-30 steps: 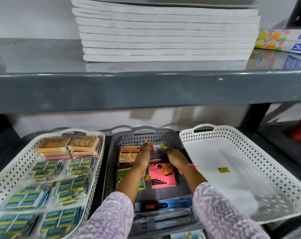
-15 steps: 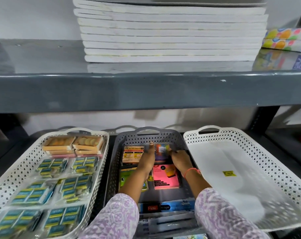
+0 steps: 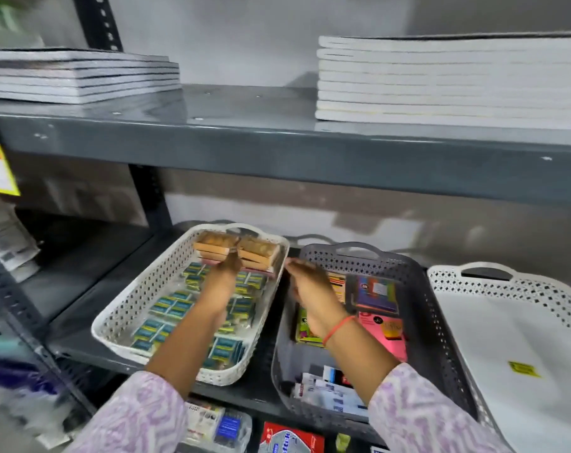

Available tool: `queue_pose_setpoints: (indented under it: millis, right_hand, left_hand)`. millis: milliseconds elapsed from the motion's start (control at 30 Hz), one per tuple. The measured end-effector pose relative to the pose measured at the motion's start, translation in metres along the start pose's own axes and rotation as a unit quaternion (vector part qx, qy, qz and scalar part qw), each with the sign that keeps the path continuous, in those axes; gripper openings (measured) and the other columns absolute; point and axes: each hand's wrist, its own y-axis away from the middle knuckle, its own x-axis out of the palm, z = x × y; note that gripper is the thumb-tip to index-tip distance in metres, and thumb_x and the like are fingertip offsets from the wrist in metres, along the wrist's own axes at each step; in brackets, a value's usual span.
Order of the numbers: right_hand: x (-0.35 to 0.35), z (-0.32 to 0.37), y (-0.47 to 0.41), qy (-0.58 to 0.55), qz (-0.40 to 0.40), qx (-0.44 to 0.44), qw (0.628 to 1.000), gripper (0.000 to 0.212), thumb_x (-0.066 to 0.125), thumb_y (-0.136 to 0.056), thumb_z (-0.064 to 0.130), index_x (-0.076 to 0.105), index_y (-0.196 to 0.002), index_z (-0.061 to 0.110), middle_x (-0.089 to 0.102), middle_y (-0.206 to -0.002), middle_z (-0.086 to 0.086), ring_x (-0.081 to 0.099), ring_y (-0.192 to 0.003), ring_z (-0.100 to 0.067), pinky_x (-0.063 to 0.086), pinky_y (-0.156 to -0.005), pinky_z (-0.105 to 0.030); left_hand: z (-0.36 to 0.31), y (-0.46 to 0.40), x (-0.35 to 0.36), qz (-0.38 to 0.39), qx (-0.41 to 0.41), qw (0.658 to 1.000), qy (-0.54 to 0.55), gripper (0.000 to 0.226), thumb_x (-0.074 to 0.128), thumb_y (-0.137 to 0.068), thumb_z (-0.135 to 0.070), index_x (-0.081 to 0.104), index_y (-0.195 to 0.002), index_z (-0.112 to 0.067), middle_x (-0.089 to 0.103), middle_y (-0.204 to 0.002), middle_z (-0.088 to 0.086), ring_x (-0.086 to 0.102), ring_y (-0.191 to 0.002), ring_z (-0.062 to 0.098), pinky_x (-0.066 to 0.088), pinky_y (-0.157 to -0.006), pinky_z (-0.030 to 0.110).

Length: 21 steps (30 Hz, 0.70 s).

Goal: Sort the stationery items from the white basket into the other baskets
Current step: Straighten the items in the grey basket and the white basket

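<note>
My left hand (image 3: 223, 279) reaches deep into the left white basket (image 3: 127, 308), fingertips against two stacks of brown boxes (image 3: 258, 248) at its far end; its grip is hidden behind the hand. Blue-green packets (image 3: 171, 305) fill the remainder of that basket. My right hand (image 3: 310, 289) hovers over the left rim of the grey basket (image 3: 421, 289), fingers stretched out, holding nothing. The grey basket holds a purple pack (image 3: 377, 294), a pink pad (image 3: 388, 335), a green pack (image 3: 305, 328) and pen packs (image 3: 329, 397). The right white basket (image 3: 473, 279) shows only a yellow sticker (image 3: 522, 369).
The grey shelf board (image 3: 277, 152) hangs low over the baskets. On it lie two stacks of notebooks (image 3: 441, 80) (image 3: 75, 76). A dark upright post (image 3: 150, 197) stands left of the baskets. More packaged goods (image 3: 222, 426) sit on the shelf below.
Both hands left the sticky-note packs in the grey basket and swung left. The left hand now sits in the left white basket; the view turned left too.
</note>
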Motion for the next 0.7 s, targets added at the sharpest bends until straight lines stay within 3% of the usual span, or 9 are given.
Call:
queue_pose_setpoints:
  millis: [67,133,200,267,333,433,533,633,700]
  right_hand:
    - [0.025,-0.008,0.005,0.014,0.059,0.045,0.997,0.018,0.049,-0.094,0.014,0.065,-0.087,0.013,0.048,-0.061,0.003,0.037,-0.057,-0.004,0.030,-0.057,-0.018]
    - [0.045,-0.017,0.004,0.036,0.075,0.069,0.994,0.031,0.049,-0.095,0.019,0.061,-0.116,0.001,0.057,-0.061,0.008,0.045,-0.061,-0.006,0.036,-0.062,-0.018]
    - [0.063,-0.023,0.002,0.061,0.074,0.110,0.989,0.050,0.050,-0.094,0.028,0.045,-0.135,0.000,0.066,-0.111,-0.006,0.059,-0.101,-0.023,0.044,-0.090,-0.034]
    - [0.078,-0.029,-0.001,0.106,0.060,0.117,0.986,0.059,0.050,-0.093,0.033,0.036,-0.142,0.003,0.045,-0.144,-0.012,0.044,-0.131,-0.030,0.036,-0.108,-0.038]
    - [0.088,-0.034,-0.006,0.139,0.048,0.107,0.983,0.059,0.050,-0.093,0.034,0.037,-0.142,0.003,0.042,-0.148,-0.013,0.043,-0.133,-0.031,0.037,-0.109,-0.036]
    - [0.098,-0.035,-0.006,0.175,0.030,0.121,0.977,0.058,0.049,-0.093,0.037,0.042,-0.137,0.001,0.044,-0.146,-0.016,0.045,-0.131,-0.032,0.039,-0.107,-0.035]
    - [0.096,-0.037,-0.010,0.152,0.024,0.151,0.976,0.054,0.049,-0.093,0.036,0.044,-0.136,0.004,0.043,-0.146,-0.015,0.042,-0.133,-0.031,0.037,-0.110,-0.037]
    - [0.096,-0.039,-0.010,0.101,0.022,0.184,0.978,0.047,0.047,-0.096,0.029,0.045,-0.137,0.006,0.043,-0.146,-0.013,0.041,-0.133,-0.029,0.036,-0.108,-0.035]
    - [0.100,-0.042,-0.007,0.069,0.018,0.214,0.974,0.046,0.044,-0.097,0.027,0.041,-0.139,0.007,0.040,-0.148,-0.012,0.039,-0.134,-0.028,0.036,-0.108,-0.035]
  left_hand:
    - [0.007,-0.008,-0.028,-0.010,-0.037,0.999,-0.024,0.045,0.031,-0.095,-0.043,0.058,-0.108,-0.009,0.050,-0.128,0.027,0.048,-0.111,0.040,0.039,-0.090,0.047]
    - [0.017,-0.014,-0.047,-0.001,-0.073,0.997,-0.038,0.049,0.029,-0.095,-0.044,0.053,-0.116,-0.006,0.054,-0.119,0.017,0.051,-0.101,0.030,0.042,-0.079,0.037]
    - [0.027,-0.021,-0.059,0.007,-0.094,0.993,-0.073,0.056,0.032,-0.094,-0.048,0.048,-0.125,-0.004,0.053,-0.118,0.016,0.051,-0.107,0.031,0.040,-0.085,0.038]
    - [0.035,-0.023,-0.063,0.021,-0.104,0.990,-0.090,0.056,0.034,-0.092,-0.049,0.053,-0.118,-0.004,0.056,-0.112,0.014,0.053,-0.105,0.036,0.041,-0.085,0.038]
    - [0.036,-0.020,-0.063,0.036,-0.113,0.989,-0.092,0.055,0.033,-0.092,-0.050,0.055,-0.112,-0.003,0.057,-0.106,0.020,0.054,-0.100,0.037,0.040,-0.081,0.039]
    - [0.035,-0.016,-0.062,0.092,-0.134,0.981,-0.109,0.061,0.025,-0.094,-0.050,0.032,-0.139,-0.009,0.038,-0.142,0.019,0.041,-0.123,0.034,0.035,-0.100,0.042]
    - [0.034,-0.018,-0.062,0.110,-0.139,0.977,-0.119,0.061,0.024,-0.095,-0.050,0.030,-0.140,-0.010,0.032,-0.146,0.017,0.037,-0.127,0.032,0.032,-0.104,0.041]
    - [0.029,-0.016,-0.062,0.135,-0.129,0.974,-0.130,0.056,0.020,-0.098,-0.043,0.021,-0.142,-0.009,0.023,-0.150,0.014,0.029,-0.133,0.028,0.029,-0.102,0.034]
    - [0.026,-0.015,-0.061,0.153,-0.130,0.971,-0.131,0.057,0.020,-0.098,-0.044,0.025,-0.141,-0.007,0.031,-0.147,0.014,0.036,-0.128,0.026,0.034,-0.091,0.030]
